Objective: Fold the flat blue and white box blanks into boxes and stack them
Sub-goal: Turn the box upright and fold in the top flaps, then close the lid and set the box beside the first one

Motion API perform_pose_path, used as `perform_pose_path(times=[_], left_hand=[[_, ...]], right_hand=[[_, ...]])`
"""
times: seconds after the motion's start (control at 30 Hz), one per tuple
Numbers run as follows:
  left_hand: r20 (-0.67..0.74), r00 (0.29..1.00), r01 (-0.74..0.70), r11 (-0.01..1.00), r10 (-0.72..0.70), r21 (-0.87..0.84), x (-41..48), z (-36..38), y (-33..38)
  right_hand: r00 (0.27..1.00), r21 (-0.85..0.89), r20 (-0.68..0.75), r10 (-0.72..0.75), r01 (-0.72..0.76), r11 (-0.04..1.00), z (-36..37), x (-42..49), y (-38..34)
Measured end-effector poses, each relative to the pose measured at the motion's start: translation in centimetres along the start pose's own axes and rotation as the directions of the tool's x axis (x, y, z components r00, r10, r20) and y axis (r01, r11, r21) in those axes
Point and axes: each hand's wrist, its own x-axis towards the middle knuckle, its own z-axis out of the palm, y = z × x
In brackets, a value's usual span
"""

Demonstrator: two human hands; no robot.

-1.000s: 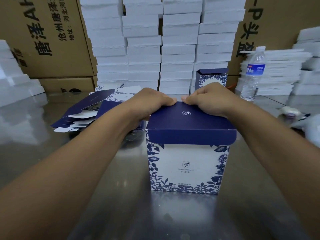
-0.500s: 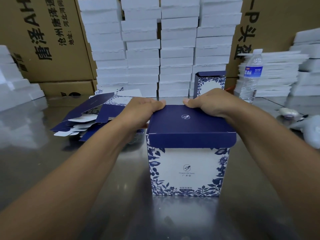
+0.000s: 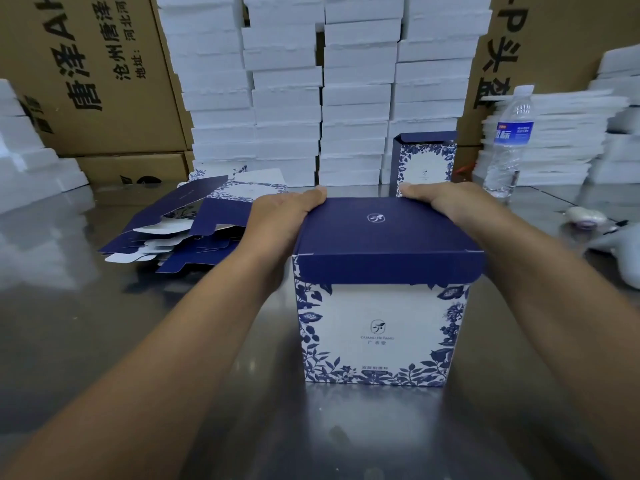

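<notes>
Head view shows the blue and white box (image 3: pixel 377 323) standing mid-table (image 3: pixel 138 358). The left hand (image 3: pixel 280 220) and right hand (image 3: pixel 446 202) curl fingers (image 3: pixel 317 195) round its dark lid's (image 3: pixel 381 237) far corners, likely to press it shut. Flat blanks (image 3: pixel 180 233) lie toward the left edge.

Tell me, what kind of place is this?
Most likely a packing workshop or stockroom. Tall stacks of white foam trays stand beside big brown cartons, and a pile of flat box blanks lies on the metal table beside a folded box.
</notes>
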Motion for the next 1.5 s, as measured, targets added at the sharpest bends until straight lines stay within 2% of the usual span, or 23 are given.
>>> perform_pose_path(times=[0.13,0.4,0.5,0.57,0.63,0.7,0.8,0.87,0.97,1.03,1.13,1.2,1.23,1.27,1.33,1.37,1.43,1.5], left_hand=[[-0.064,0.996,0.053,0.996,-0.058,-0.068,0.3,0.1,0.0],[-0.088,0.996,0.012,1.000,-0.010,0.019,1.0,0.0,-0.2],[-0.027,0.986,-0.152,0.959,0.163,0.241,0.9,-1.5,0.3],[0.148,0.940,-0.342,0.841,0.308,0.419,-0.3,-2.6,1.2],[0.351,0.867,-0.489,0.741,0.355,0.460,-2.3,-3.2,1.6],[0.433,0.811,-0.569,0.700,0.393,0.432,-4.2,-3.3,1.0],[0.353,0.785,-0.618,0.677,0.509,0.398,-5.3,-2.5,-0.7],[0.277,0.788,-0.615,0.702,0.549,0.358,-4.9,-1.8,-1.5],[0.242,0.783,-0.622,0.704,0.573,0.344,-3.6,-0.9,-2.1],[0.222,0.792,-0.609,0.714,0.568,0.346,-2.5,-0.4,-2.4],[0.163,0.790,-0.602,0.701,0.591,0.383,-0.9,0.2,-3.0],[0.110,0.768,-0.616,0.682,0.631,0.395,-0.3,0.7,-3.7],[0.086,0.745,-0.631,0.658,0.661,0.411,-0.2,0.9,-4.1],[0.064,0.716,-0.646,0.626,0.695,0.437,-0.2,1.2,-4.4],[0.028,0.670,-0.665,0.582,0.742,0.468,-0.3,1.7,-4.8],[0.016,0.661,-0.671,0.582,0.750,0.460,-0.4,1.8,-4.9],[0.005,0.662,-0.683,0.600,0.750,0.418,-0.3,1.8,-4.8],[0.001,0.665,-0.690,0.614,0.747,0.382,-0.3,1.7,-4.5]], right_hand=[[0.994,0.142,-0.100,-0.049,0.063,0.988,0.3,-0.7,1.0],[0.992,0.180,-0.103,-0.067,0.085,0.980,0.3,-0.9,1.3],[0.992,0.194,-0.104,-0.069,0.088,0.977,0.3,-1.0,1.3],[0.992,0.203,-0.099,-0.075,0.094,0.975,0.2,-1.0,1.4],[0.991,0.212,-0.105,-0.080,0.100,0.972,0.3,-0.9,1.5],[0.989,0.215,-0.119,-0.085,0.110,0.970,0.3,-0.7,1.6],[0.983,0.234,-0.137,-0.122,0.151,0.960,0.4,-0.4,2.2],[0.963,0.275,-0.168,-0.210,0.250,0.928,0.5,-0.2,2.9],[0.917,0.378,-0.266,-0.299,0.384,0.842,0.5,0.3,3.5],[0.872,0.370,-0.291,-0.393,0.482,0.794,0.8,0.4,3.8],[0.814,0.250,-0.319,-0.485,0.566,0.786,1.4,0.5,4.2],[0.787,0.161,-0.308,-0.535,0.597,0.786,1.7,0.6,4.7],[0.750,0.073,-0.286,-0.597,0.638,0.766,1.7,0.5,5.0],[0.683,-0.062,-0.258,-0.683,0.694,0.717,1.8,0.3,5.2],[0.491,-0.332,-0.170,-0.855,0.788,0.518,1.9,0.1,5.6],[0.409,-0.406,-0.129,-0.903,0.809,0.424,2.0,0.0,5.8],[0.331,-0.457,-0.103,-0.938,0.822,0.340,2.3,-0.1,6.0],[0.296,-0.479,-0.115,-0.948,0.820,0.314,2.5,-0.2,6.1]])
